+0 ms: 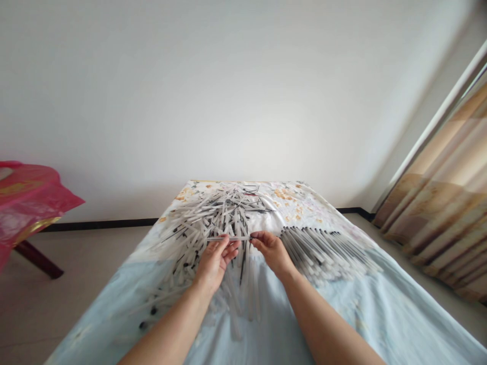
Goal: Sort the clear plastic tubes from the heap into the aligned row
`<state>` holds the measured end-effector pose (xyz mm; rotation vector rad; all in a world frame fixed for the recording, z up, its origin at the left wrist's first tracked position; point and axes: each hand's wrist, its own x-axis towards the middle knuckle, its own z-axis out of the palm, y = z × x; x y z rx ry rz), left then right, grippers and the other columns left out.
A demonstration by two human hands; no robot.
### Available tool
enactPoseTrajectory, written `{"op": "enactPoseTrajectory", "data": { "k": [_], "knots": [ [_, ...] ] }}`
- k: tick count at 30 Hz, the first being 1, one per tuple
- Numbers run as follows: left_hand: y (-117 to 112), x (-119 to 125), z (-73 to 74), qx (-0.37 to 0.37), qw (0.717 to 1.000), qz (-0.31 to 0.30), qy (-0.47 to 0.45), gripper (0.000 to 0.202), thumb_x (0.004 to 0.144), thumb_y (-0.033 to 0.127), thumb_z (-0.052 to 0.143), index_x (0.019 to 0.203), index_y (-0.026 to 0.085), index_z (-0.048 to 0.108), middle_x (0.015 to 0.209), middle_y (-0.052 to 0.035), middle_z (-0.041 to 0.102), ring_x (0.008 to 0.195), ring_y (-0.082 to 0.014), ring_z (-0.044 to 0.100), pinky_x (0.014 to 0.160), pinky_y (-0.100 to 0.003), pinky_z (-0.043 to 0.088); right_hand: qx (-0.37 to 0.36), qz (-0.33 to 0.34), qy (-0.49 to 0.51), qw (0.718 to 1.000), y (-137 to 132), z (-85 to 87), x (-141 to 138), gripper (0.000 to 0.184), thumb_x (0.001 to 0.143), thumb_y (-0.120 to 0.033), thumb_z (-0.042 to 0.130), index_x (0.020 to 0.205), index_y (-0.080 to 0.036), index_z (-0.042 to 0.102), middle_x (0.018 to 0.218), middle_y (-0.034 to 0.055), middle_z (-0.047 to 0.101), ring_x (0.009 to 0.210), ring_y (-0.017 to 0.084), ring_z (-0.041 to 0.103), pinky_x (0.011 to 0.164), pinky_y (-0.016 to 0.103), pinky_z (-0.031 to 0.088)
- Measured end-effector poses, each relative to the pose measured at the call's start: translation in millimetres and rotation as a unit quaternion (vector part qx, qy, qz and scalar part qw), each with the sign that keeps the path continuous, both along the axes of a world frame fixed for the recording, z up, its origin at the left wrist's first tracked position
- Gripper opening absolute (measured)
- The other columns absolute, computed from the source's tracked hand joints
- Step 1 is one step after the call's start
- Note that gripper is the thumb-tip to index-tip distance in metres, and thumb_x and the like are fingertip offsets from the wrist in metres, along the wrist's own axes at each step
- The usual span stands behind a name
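My left hand [216,259] is pinched on a slim stick with a pale translucent sleeve [239,238], which lies level across the gap between my hands. My right hand [273,252] pinches the dark right end of the same stick. Beneath and beyond my left hand spreads a loose pile of pale sleeves and thin black sticks [224,210], pointing every way. Beside my right hand several sleeved sticks lie side by side in a neat row [323,251], their dark ends facing the far side. The exact kind of stick is too small to make out.
A flowered cloth [384,304] covers the table, which stands close to a pale wall [243,91]. A red plastic cover [34,197] hangs over furniture with a dark leg [40,259] at the left. Patterned curtains [437,203] hang at the right.
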<state>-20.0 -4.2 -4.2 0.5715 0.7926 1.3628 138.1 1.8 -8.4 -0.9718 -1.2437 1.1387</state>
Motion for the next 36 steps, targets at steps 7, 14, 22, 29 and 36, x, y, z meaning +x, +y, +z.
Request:
{"op": "enactPoseTrajectory", "data": {
  "k": [7, 14, 22, 29, 36],
  "knots": [
    [-1.7, 0.9, 0.9, -0.013, 1.000, 0.006, -0.010, 0.020, 0.065, 0.014, 0.065, 0.081, 0.014, 0.054, 0.071, -0.0043, 0.067, 0.073, -0.0188, 0.065, 0.057, -0.021, 0.051, 0.037, -0.041, -0.110, 0.992, 0.6, -6.0, 3.9, 0.021, 0.070, -0.032, 0.058, 0.083, -0.018, 0.063, 0.072, 0.0021, 0.063, 0.063, 0.014, 0.054, 0.062, 0.027, 0.043],
    [-1.7, 1.9, -1.0, -0.012, 1.000, -0.002, 0.006, 0.019, 0.065, 0.015, 0.065, 0.080, 0.013, 0.054, 0.073, -0.0064, 0.068, 0.074, -0.0203, 0.065, 0.056, -0.022, 0.051, 0.117, -0.082, -0.188, 0.972, -1.2, -6.5, 6.4, 0.015, 0.071, -0.027, 0.055, 0.081, -0.021, 0.065, 0.078, 0.0025, 0.063, 0.070, 0.016, 0.056, 0.066, 0.027, 0.044],
    [-3.4, 2.2, 0.3, -0.004, 1.000, -0.018, 0.006, 0.019, 0.064, 0.015, 0.066, 0.079, 0.013, 0.055, 0.072, -0.0059, 0.069, 0.075, -0.0194, 0.065, 0.062, -0.024, 0.051, 0.099, -0.091, -0.254, 0.958, -4.4, -3.6, 6.4, 0.024, 0.078, -0.035, 0.048, 0.081, -0.017, 0.064, 0.073, 0.0035, 0.063, 0.066, 0.015, 0.055, 0.062, 0.025, 0.042],
    [-5.5, 4.2, 3.2, 0.010, 0.999, -0.031, 0.005, 0.020, 0.064, 0.016, 0.066, 0.080, 0.014, 0.056, 0.076, -0.0058, 0.069, 0.077, -0.0196, 0.065, 0.065, -0.026, 0.051, 0.025, -0.059, -0.238, 0.969, -4.0, -4.3, 7.6, 0.052, 0.084, -0.049, 0.029, 0.068, -0.014, 0.063, 0.059, 0.0052, 0.061, 0.055, 0.013, 0.053, 0.055, 0.024, 0.040],
    [-4.8, 2.3, 4.9, 0.013, 1.000, -0.019, 0.004, 0.018, 0.064, 0.014, 0.066, 0.079, 0.014, 0.056, 0.073, -0.0053, 0.069, 0.078, -0.0205, 0.065, 0.064, -0.026, 0.051, 0.037, -0.023, -0.094, 0.995, -0.1, -5.1, 8.1, 0.041, 0.068, -0.048, 0.058, 0.095, -0.017, 0.056, 0.072, 0.0017, 0.060, 0.059, 0.013, 0.051, 0.054, 0.023, 0.040]
  ]
}}
